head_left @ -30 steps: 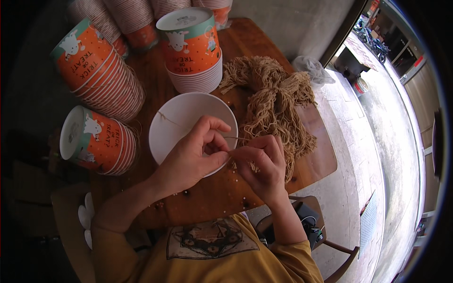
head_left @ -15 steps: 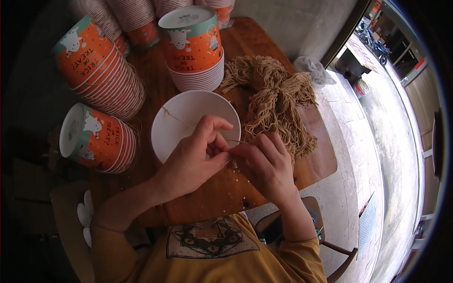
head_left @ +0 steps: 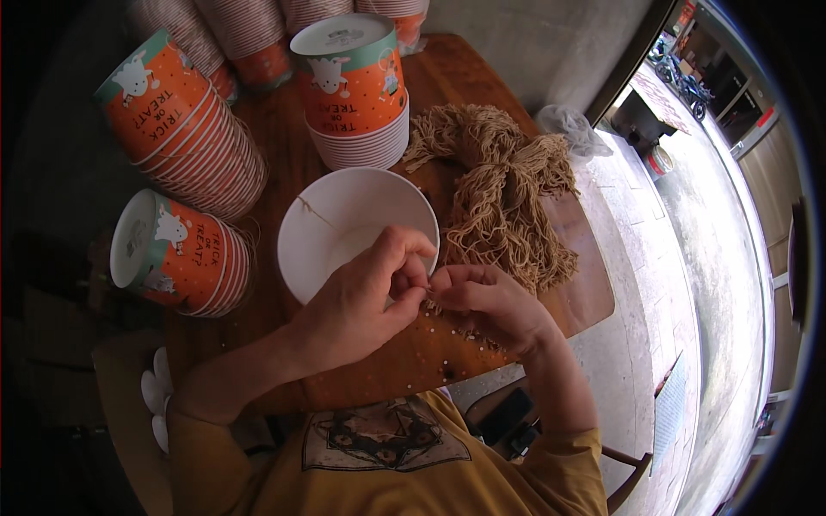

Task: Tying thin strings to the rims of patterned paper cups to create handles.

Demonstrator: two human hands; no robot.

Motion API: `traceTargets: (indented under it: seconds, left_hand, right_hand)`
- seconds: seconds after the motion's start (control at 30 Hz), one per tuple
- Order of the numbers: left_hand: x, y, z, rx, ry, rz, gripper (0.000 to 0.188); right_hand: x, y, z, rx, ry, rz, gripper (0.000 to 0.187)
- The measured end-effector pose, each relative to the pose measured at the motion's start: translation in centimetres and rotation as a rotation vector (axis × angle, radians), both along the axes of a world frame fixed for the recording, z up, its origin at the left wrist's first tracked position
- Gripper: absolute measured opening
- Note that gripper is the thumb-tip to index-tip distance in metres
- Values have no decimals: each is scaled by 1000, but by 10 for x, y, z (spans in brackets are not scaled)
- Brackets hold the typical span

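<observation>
A white paper bucket [head_left: 297,249] stands mouth up in front of me. A thin tan string [head_left: 317,213] runs from its far left wall down into it. My left hand [head_left: 366,297] is over the near right rim, thumb and fingers pinched together. My right hand [head_left: 495,305] pinches close against the left fingertips, just right of the bucket. Both hold a piece of thin string, mostly hidden by the fingers. Right of the bucket lies a bundle of tan strings [head_left: 508,198], tied round its middle, its near end reaching behind my right hand.
Nested orange printed buckets stand upside down in a stack [head_left: 357,95] behind; two more stacks [head_left: 185,129] [head_left: 185,249] lean at left. More wrapped stacks fill the back. Small white specks dot the wooden table [head_left: 387,370]. A clear plastic bag [head_left: 572,133] lies by the far right edge.
My right hand has turned and shifted slightly down and right, its fingertips now against the left ones. The string stretched between the hands is now mostly hidden. My left hand has barely moved.
</observation>
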State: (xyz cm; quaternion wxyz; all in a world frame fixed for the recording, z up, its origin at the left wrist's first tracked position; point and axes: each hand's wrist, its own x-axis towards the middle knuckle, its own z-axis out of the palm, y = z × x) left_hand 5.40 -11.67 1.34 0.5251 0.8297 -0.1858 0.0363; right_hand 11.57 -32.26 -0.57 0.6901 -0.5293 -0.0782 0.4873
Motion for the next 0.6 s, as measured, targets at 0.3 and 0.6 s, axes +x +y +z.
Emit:
traceTargets:
  seconds: [0.3,0.6]
  left_hand:
    - [3,1,3,-27,113,25,39]
    - [3,4,-2,-52,131,10,39]
  right_hand:
    - [-28,3,-24,58,-458,-430,12]
    - [-28,20,-24,-220,-1495,-480,19]
